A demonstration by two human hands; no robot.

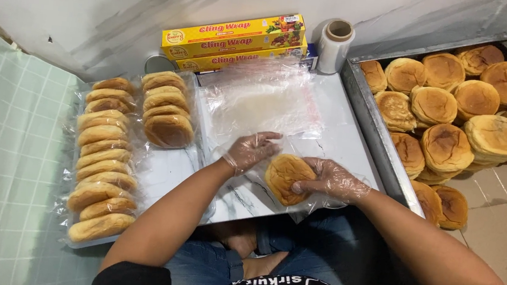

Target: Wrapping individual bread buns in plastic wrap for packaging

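Two gloved hands are working: my right hand [331, 180] is clamping its fingers over a bun [284, 178] at the near table edge, my left hand [249, 151] is resting just beside it, fingers apart. Right, a metal tray [373, 130] is holding many buns; left, wrapped buns [102, 165] are lying in rows.

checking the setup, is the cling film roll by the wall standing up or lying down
Standing upright: the cling film roll shows its open cardboard core facing up, beside the yellow boxes at the wall.
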